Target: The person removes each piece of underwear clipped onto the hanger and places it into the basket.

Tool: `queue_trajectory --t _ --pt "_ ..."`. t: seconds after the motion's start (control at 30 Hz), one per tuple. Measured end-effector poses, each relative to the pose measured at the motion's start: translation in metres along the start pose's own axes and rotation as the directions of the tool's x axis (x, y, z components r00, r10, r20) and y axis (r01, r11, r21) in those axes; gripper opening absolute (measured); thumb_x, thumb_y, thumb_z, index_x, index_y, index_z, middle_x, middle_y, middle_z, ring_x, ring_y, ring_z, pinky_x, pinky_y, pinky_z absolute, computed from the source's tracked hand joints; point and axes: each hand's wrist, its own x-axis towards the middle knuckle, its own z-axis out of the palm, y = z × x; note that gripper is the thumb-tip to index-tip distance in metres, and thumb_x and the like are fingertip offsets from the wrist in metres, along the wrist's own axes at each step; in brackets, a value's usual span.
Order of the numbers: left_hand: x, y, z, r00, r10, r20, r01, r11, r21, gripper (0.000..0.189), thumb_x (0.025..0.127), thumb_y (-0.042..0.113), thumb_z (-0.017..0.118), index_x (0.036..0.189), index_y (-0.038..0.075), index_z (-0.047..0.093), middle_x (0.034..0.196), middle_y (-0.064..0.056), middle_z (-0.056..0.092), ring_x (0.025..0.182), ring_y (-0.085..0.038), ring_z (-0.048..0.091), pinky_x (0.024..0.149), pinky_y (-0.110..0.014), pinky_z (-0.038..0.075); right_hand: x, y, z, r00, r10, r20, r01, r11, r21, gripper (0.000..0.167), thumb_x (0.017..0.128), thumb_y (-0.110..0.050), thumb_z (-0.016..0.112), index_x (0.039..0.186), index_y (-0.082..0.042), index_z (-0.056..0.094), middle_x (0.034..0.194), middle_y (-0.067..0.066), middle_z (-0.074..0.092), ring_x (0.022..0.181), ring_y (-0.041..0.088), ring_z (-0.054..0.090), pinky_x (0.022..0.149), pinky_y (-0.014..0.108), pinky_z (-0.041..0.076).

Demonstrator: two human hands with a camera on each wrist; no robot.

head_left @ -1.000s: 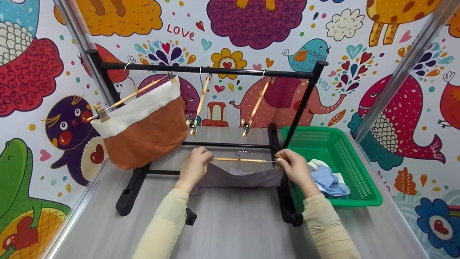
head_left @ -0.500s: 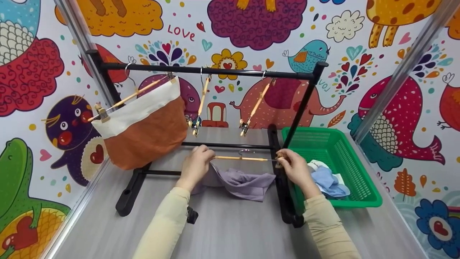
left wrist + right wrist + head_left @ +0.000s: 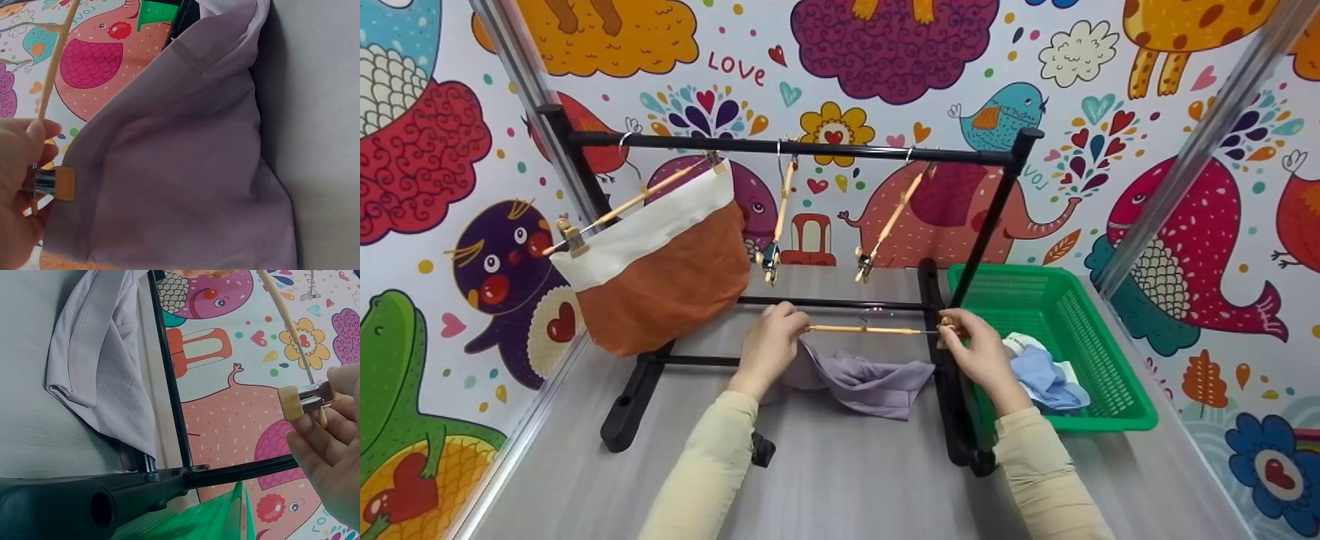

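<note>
Both hands hold a clip hanger (image 3: 862, 329) level, low in front of the rack. At its left end my left hand (image 3: 771, 346) grips the hanger; the left wrist view shows the clip (image 3: 63, 183) there biting the waistband of a mauve garment (image 3: 180, 163). The rest of that garment sags to the right, its loose end lying folded on the table. With thumb and fingers, my right hand (image 3: 979, 352) pinches the right-hand clip (image 3: 298, 402), which carries no cloth. In the right wrist view the garment's free end (image 3: 107, 365) lies well apart from that clip.
A black rack (image 3: 847, 148) stands behind, bearing two bare clip hangers (image 3: 784, 206) and, at left, an orange item with a white band (image 3: 667, 277). At right, a green basket (image 3: 1117, 360) holds blue and white cloth (image 3: 1046, 379).
The mauve garment's right end has come away from the right clip and dropped to the table. Both hands stay almost where they were on the hanger.
</note>
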Motion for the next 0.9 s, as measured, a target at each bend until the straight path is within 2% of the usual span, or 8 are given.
queue_trajectory --t 0.23,0.4,0.47,0.57,0.7,0.8,0.9 --pt "0.001 0.001 0.002 1.000 0.018 -0.009 -0.017 1.000 0.002 0.005 0.082 0.008 0.076 0.084 0.012 0.072 0.083 -0.002 0.063 0.075 -0.026 0.058 0.058 -0.042 0.048 0.001 0.000 -0.001 0.999 -0.037 -0.005 0.036 0.995 -0.095 0.035 0.094 -0.011 0.068 0.126 0.000 0.062 0.111 0.015 0.065 0.097 0.030 0.065 0.084 0.048 0.053" --pt "0.002 0.002 0.004 0.999 0.033 -0.009 -0.033 0.999 0.006 0.005 0.082 0.008 0.075 0.083 0.012 0.072 0.082 -0.003 0.062 0.073 -0.027 0.058 0.057 -0.042 0.047 0.001 -0.002 -0.001 0.992 -0.126 -0.028 0.119 0.977 -0.180 0.040 0.092 -0.014 0.071 0.129 -0.002 0.061 0.117 0.015 0.065 0.104 0.031 0.062 0.090 0.049 0.049" --pt "0.001 0.002 0.005 0.999 0.037 -0.008 -0.036 0.999 0.009 0.005 0.082 0.008 0.076 0.083 0.012 0.072 0.082 -0.003 0.062 0.073 -0.026 0.058 0.057 -0.042 0.047 0.002 -0.004 0.000 0.982 -0.184 -0.038 0.172 0.962 -0.213 0.041 0.091 -0.014 0.073 0.129 -0.003 0.061 0.119 0.014 0.066 0.104 0.031 0.061 0.092 0.050 0.047" --pt "0.001 0.003 0.006 0.999 0.038 -0.011 -0.038 0.999 0.011 0.005 0.082 0.009 0.076 0.083 0.011 0.072 0.082 -0.003 0.063 0.074 -0.026 0.059 0.058 -0.041 0.048 0.003 -0.007 0.003 0.962 -0.270 -0.045 0.250 0.932 -0.264 0.043 0.088 -0.014 0.076 0.129 -0.005 0.063 0.113 0.011 0.067 0.095 0.028 0.060 0.088 0.048 0.047" --pt "0.001 0.004 0.006 0.999 0.038 -0.008 -0.038 0.999 0.007 0.005 0.083 0.008 0.076 0.084 0.012 0.073 0.083 -0.003 0.063 0.075 -0.026 0.059 0.059 -0.042 0.049 0.004 -0.009 0.008 0.931 -0.364 -0.033 0.333 0.884 -0.329 0.046 0.086 -0.016 0.078 0.129 -0.009 0.064 0.111 0.009 0.069 0.099 0.028 0.061 0.089 0.048 0.046" --pt "0.001 0.005 0.006 0.999 0.036 -0.002 -0.036 0.999 0.010 0.005 0.083 0.008 0.075 0.083 0.012 0.072 0.084 -0.002 0.063 0.076 -0.025 0.059 0.060 -0.041 0.048 0.003 -0.011 0.012 0.914 -0.406 -0.014 0.374 0.854 -0.362 0.045 0.086 -0.019 0.078 0.128 -0.011 0.065 0.116 0.008 0.068 0.109 0.029 0.060 0.097 0.050 0.043" --pt "0.001 0.006 0.006 1.000 0.026 0.009 -0.026 1.000 0.015 0.006 0.084 0.009 0.075 0.082 0.013 0.071 0.085 -0.002 0.063 0.077 -0.025 0.059 0.060 -0.041 0.048 0.002 -0.012 0.016 0.907 -0.421 0.007 0.392 0.836 -0.384 0.042 0.087 -0.020 0.077 0.127 -0.013 0.066 0.115 0.006 0.069 0.108 0.028 0.061 0.100 0.052 0.041"
